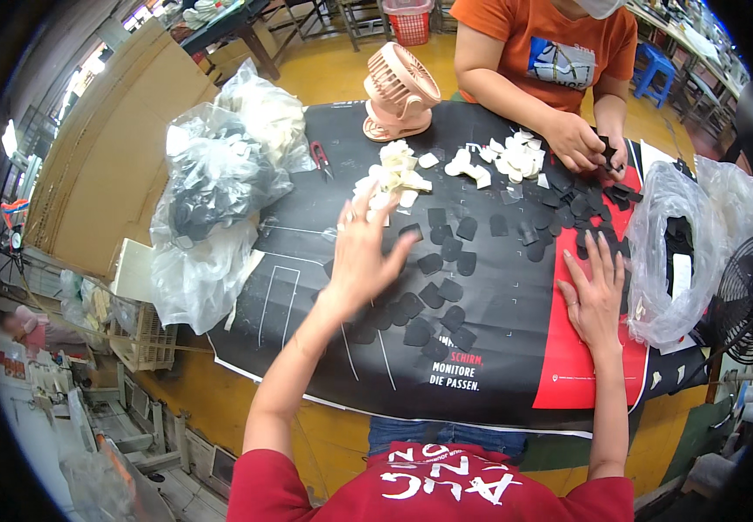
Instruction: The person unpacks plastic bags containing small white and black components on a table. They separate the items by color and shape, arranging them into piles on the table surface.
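Note:
My left hand (364,252) reaches over the table with its fingers apart, slightly blurred, its fingertips at a heap of small cream-white fabric pieces (394,167). Nothing shows in its grasp. Around and below it are scattered small black rounded patches (450,290). My right hand (596,291) rests flat with fingers stretched on the red part of the table cover (563,383). Its fingertips are beside a pile of black patches (578,205). Across the table, a co-worker's hands (578,143) hold a black piece.
A pink fan (398,91) stands at the far edge, near red-handled thread snips (319,160). Plastic bags of dark and cream pieces (211,187) lie at left. An open clear bag (674,252) and a black fan (746,300) are at right. Another white pile (518,157) lies farther back.

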Demonstrator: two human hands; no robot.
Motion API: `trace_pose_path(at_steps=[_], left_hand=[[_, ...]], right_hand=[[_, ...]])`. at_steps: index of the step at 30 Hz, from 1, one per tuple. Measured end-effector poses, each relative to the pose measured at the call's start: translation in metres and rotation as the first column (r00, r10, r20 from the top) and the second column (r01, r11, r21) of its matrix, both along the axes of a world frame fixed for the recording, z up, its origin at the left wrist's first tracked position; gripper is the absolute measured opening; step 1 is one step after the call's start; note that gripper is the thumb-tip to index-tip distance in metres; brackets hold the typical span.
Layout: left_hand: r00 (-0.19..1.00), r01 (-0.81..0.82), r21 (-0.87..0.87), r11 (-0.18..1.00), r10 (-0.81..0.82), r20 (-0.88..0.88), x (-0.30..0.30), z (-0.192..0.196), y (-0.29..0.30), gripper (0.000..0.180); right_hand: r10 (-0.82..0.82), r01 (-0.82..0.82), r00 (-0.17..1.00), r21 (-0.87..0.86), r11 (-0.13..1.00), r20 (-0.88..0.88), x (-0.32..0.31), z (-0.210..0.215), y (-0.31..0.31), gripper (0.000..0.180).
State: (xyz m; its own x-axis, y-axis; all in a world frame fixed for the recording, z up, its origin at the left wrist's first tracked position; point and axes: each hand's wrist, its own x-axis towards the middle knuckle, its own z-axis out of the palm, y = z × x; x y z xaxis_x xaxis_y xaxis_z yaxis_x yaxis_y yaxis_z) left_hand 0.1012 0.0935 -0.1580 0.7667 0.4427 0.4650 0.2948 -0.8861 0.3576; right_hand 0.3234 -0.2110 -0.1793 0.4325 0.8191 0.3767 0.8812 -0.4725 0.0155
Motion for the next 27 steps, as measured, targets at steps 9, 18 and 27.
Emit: trace_pose_path(at_steps=[9, 18, 27], left_hand=[[0.905, -0.192, -0.166, 0.967, 0.109, -0.41, 0.046, -0.015, 0.088, 0.128], [0.933, -0.211, -0.327, 0.921, 0.09, -0.348, 0.027, -0.012, 0.123, 0.05], [0.98, -0.182, -0.328, 0.927, 0.143, -0.139, 0.031, -0.02, 0.156, 0.027]], right_hand=[[-0.12, 0.134, 0.99, 0.256, 0.957, -0.072, 0.008, -0.014, -0.008, 0.024], [-0.116, 0.151, 0.984, 0.285, 0.946, -0.136, 0.007, -0.013, -0.003, 0.018], [-0.111, 0.159, 0.979, 0.3, 0.94, -0.17, 0.008, -0.015, -0.005, 0.016]])
